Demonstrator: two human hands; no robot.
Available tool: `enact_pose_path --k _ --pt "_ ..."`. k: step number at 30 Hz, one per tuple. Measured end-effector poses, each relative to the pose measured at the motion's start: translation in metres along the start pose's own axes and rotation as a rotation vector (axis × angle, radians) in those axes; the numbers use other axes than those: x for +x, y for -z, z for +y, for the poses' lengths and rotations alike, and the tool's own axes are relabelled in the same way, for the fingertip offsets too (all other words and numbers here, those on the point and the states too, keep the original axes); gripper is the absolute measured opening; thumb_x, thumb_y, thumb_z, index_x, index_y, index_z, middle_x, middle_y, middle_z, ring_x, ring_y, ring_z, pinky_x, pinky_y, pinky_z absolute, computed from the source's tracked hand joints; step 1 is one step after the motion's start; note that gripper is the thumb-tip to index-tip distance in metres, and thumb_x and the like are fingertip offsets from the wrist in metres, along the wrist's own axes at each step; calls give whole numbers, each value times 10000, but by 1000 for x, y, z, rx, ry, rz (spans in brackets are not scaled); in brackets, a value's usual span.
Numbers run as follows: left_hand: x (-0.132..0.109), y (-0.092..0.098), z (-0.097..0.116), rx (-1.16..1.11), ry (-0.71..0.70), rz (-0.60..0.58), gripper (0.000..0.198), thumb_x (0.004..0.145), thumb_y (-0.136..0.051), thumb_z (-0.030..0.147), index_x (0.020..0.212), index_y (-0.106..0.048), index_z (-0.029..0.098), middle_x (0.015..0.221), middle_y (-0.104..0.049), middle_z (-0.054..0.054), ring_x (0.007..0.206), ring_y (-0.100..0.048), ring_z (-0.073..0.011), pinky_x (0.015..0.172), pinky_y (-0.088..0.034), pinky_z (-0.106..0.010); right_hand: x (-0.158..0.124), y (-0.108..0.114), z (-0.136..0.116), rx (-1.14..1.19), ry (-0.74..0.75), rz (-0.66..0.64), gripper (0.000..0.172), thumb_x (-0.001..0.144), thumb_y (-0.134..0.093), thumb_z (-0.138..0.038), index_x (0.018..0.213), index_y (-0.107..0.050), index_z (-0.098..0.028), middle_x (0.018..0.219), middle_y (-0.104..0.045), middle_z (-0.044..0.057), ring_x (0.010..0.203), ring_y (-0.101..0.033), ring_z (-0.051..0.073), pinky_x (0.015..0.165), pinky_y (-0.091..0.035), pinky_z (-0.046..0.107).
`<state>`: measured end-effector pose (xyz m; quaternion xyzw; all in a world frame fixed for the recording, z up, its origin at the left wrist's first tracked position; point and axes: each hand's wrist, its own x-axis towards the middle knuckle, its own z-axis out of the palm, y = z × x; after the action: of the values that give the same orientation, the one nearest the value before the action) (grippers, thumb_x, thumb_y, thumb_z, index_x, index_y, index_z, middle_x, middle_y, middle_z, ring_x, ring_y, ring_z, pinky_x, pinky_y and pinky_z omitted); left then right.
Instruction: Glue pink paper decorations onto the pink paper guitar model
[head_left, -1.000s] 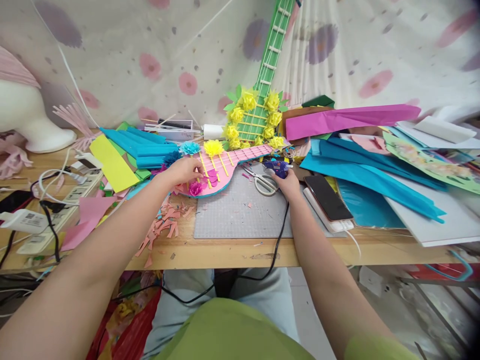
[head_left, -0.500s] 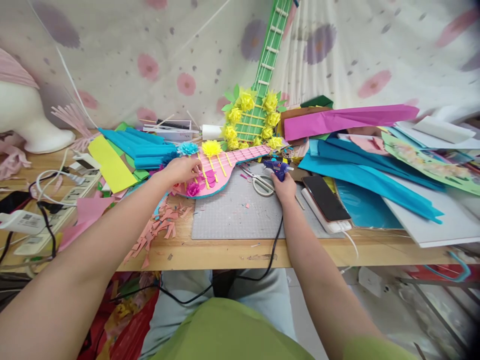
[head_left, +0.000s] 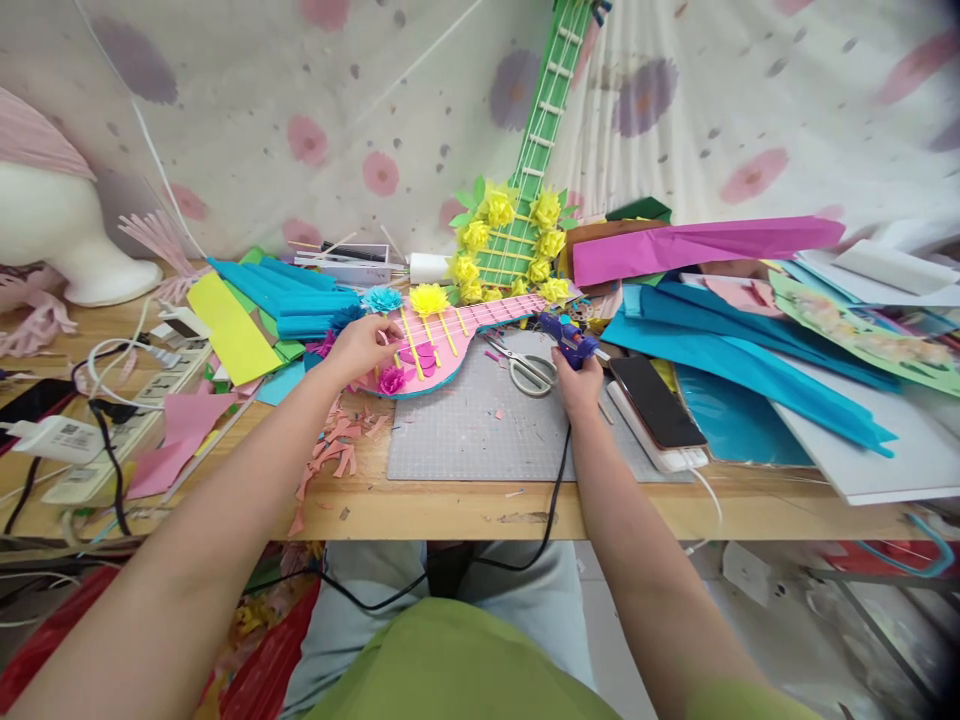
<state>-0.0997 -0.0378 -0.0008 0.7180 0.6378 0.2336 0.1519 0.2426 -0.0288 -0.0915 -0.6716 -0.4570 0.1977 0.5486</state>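
A pink paper guitar (head_left: 444, 352) with yellow strips, strings and a blue edge lies across the left of the grey cutting mat (head_left: 480, 440). Over its body is my left hand (head_left: 366, 348), fingertips pinched together; what they hold, if anything, I cannot make out. Blue, yellow and magenta paper flowers sit along the body, among them a yellow flower (head_left: 429, 299) and a magenta flower (head_left: 391, 380). My right hand (head_left: 581, 382) grips a dark blue glue gun (head_left: 568, 338) above the mat's right side, its black cord (head_left: 553, 500) hanging down over the table edge. Scissors (head_left: 531, 374) lie just left of that hand.
A green paper guitar (head_left: 536, 150) ringed with yellow flowers leans against the curtain behind. Folded blue paper (head_left: 742, 340) and a phone (head_left: 656, 400) lie right. Pink scraps (head_left: 334, 445), a power strip (head_left: 142, 400) and a white mannequin head (head_left: 67, 230) are left.
My right hand has moved slightly right with the glue gun, which is now turned a little differently. My left hand stays pinched over the pink guitar. The whole view has shifted slightly.
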Motion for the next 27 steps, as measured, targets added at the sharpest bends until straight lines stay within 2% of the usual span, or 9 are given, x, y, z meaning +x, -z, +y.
enact_pose_path --k 4,8,11,14,17,21,24,27 --pt "-11 -6 -1 -182 -14 160 125 687 -618 257 752 -690 178 873 -625 -33 701 -565 -123 700 -469 -259 -7 -4 -17 160 -11 -69 514 600 -627 -536 914 -636 -128 882 -688 106 753 -625 205 732 -500 355" --pt "-23 -11 0 -430 22 335 134 660 -647 259 762 -687 183 944 -604 -33 650 -568 -91 676 -495 -256 -21 -10 -38 235 -28 -263 443 584 -670 -522 834 -633 -158 777 -659 57 623 -575 153 642 -488 323" --pt "-34 -17 4 -689 99 398 149 642 -659 262 756 -664 166 811 -635 -19 612 -597 -105 630 -511 -253 -35 -17 -50 224 -21 -416 430 577 -686 -524 810 -635 -166 692 -629 25 568 -538 127 573 -457 287" --pt "-43 -22 8 -790 158 468 144 605 -694 239 723 -668 160 693 -651 -11 641 -620 -131 676 -529 -270 -46 -27 -60 221 -48 -528 451 576 -695 -521 842 -641 -161 632 -602 4 538 -520 113 522 -423 257" --pt "-51 -24 10 -755 211 486 120 589 -715 220 695 -692 168 716 -684 -17 678 -630 -146 726 -538 -294 -54 -40 -69 221 -90 -602 456 587 -696 -515 863 -638 -156 596 -585 -7 524 -520 108 488 -392 238" --pt "-59 -28 7 -809 288 442 104 592 -726 220 680 -708 168 728 -698 -24 733 -652 -163 787 -543 -314 -63 -53 -83 232 -98 -672 421 593 -708 -492 840 -640 -158 574 -572 -17 507 -507 95 490 -385 230" --pt "-63 -33 2 -913 316 426 116 645 -697 262 695 -708 158 729 -696 -31 722 -661 -163 790 -550 -332 -68 -56 -93 253 -89 -714 405 599 -708 -485 839 -647 -164 599 -580 -14 512 -494 88 500 -387 230" --pt "-68 -38 -2 -870 321 435 130 638 -702 239 743 -716 165 742 -703 -30 727 -664 -165 778 -552 -328 -71 -55 -100 241 -59 -765 406 599 -710 -499 826 -650 -168 607 -579 -9 516 -481 89 486 -374 231"
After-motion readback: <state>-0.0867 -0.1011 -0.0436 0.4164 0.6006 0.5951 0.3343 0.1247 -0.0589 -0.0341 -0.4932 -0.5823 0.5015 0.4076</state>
